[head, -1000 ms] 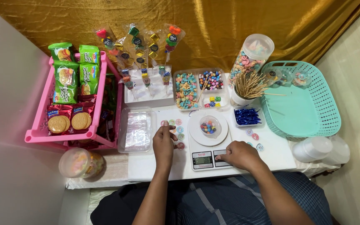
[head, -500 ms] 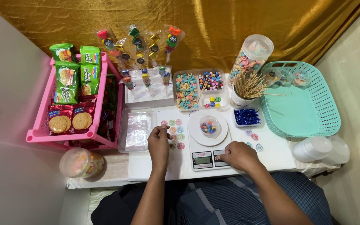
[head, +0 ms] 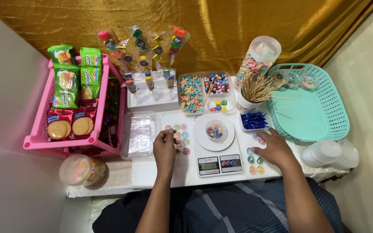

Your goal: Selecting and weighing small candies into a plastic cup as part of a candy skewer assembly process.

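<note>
Two hands rest on the white tabletop. Left hand has its fingertips pinched together on a small round sticker beside other stickers, just left of the scale. Right hand lies flat, fingers spread apart, on more stickers right of the scale, holding nothing. A clear cup of coloured candies sits on the scale's plate. Left of the left hand lies a tray of clear bags. Farther back stand candy trays, a cup of sticks, a teal basket and a pink rack.
</note>
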